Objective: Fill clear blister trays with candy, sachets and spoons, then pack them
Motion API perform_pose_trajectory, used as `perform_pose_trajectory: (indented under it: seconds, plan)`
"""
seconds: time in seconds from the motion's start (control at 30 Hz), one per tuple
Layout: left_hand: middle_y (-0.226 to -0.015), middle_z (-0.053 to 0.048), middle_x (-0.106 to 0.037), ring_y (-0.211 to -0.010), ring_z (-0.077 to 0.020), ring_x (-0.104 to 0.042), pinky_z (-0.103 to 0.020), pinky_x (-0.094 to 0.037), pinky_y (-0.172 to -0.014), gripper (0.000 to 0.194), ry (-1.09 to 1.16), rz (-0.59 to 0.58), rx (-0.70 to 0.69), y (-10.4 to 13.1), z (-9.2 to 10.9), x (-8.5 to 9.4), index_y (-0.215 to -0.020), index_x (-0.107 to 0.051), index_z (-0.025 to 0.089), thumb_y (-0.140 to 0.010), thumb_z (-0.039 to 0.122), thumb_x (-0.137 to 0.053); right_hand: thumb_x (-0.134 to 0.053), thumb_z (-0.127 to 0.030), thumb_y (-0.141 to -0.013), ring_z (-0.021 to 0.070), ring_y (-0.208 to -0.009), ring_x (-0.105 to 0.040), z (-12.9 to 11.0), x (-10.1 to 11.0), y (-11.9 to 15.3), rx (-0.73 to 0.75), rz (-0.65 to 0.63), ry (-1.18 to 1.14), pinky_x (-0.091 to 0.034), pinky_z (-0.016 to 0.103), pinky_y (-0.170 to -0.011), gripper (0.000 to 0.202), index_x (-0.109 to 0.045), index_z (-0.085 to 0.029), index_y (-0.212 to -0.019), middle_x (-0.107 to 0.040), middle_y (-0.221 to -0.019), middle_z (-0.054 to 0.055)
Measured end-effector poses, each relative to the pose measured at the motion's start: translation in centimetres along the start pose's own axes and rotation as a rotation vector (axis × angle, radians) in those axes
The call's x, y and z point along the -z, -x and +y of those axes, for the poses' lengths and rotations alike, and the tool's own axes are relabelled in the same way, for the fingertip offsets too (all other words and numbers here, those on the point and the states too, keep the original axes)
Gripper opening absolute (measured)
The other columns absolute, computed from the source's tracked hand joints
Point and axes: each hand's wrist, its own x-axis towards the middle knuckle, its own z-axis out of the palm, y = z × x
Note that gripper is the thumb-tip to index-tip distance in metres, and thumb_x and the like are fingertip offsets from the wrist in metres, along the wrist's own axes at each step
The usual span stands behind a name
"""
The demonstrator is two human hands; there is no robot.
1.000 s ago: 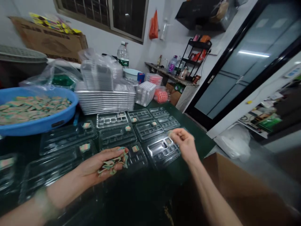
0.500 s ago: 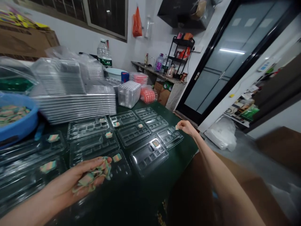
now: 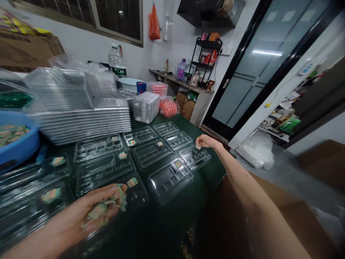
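My left hand [image 3: 82, 210], palm up with fingers curled, cradles a heap of small pastel-striped squares [image 3: 98, 210] in pink, green and yellow. At the far right of the table, my right hand [image 3: 207, 141] pinches one small square [image 3: 198, 146] over the corner compartment of a clear plastic tray [image 3: 194, 162]. Several such compartmented trays lie spread on the dark green table. Single squares sit in the corner compartments of many, such as the striped square [image 3: 177, 164] in the nearer tray [image 3: 168, 183]. Two trays at the back, including one tray [image 3: 178, 141], show no square.
A blue basin [image 3: 20, 151] of more squares stands at the left. Behind the trays rise stacked clear trays [image 3: 88, 118], a smaller stack [image 3: 147, 107] and orange-red plastic packs [image 3: 169, 108]. A cardboard box [image 3: 285, 201] stands beside the table's right edge.
My right hand has moved slightly left and lower, bringing the pinched square in over the tray's corner. My left hand keeps its heap. The view has shifted a little.
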Motion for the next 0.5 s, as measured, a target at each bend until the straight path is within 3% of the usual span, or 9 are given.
perform_pose_trajectory:
  seconds: [0.17,0.33,0.43,0.5]
  plan:
    - [-0.078,-0.008,-0.068,-0.058,-0.0172,-0.065,-0.019,-0.052,-0.043,0.017,0.002,0.012,0.024,0.3,-0.2,-0.5,-0.091,-0.065,0.011,-0.075,0.008,-0.061,-0.055,-0.032,-0.085,0.0124,-0.074,-0.058,0.0,-0.3,0.1,-0.005,-0.004,0.115,-0.050,0.027,-0.064,0.022,-0.060,-0.012,-0.091,-0.061,-0.089,0.002]
    - [-0.081,-0.007,-0.068,-0.062,-0.0157,-0.065,-0.022,-0.056,-0.054,0.019,0.013,0.055,-0.002,0.6,-0.4,-1.0,-0.094,-0.063,0.010,-0.076,0.006,-0.059,-0.053,-0.036,-0.085,0.0125,-0.075,-0.058,-0.6,-1.3,1.2,-0.042,0.117,0.254,-0.048,0.030,-0.069,0.025,-0.059,-0.013,-0.088,-0.061,-0.086,0.002]
    - [-0.075,-0.006,-0.067,-0.057,-0.0147,-0.063,-0.017,-0.049,-0.041,0.020,-0.019,0.033,0.013,0.4,-0.5,-0.8,-0.096,-0.062,0.011,-0.076,0.008,-0.060,-0.054,-0.038,-0.084,0.0124,-0.073,-0.057,-0.9,-2.0,1.6,-0.059,0.187,0.311,-0.047,0.030,-0.070,0.025,-0.059,-0.013,-0.086,-0.061,-0.083,0.002]
    - [-0.073,-0.005,-0.066,-0.053,-0.0144,-0.062,-0.014,-0.037,-0.029,0.022,-0.039,0.012,0.020,0.2,-0.7,-0.6,-0.098,-0.062,0.012,-0.076,0.010,-0.060,-0.056,-0.036,-0.081,0.0122,-0.072,-0.057,-1.1,-2.3,1.8,-0.067,0.221,0.338,-0.045,0.029,-0.068,0.023,-0.060,-0.014,-0.084,-0.062,-0.080,0.001]
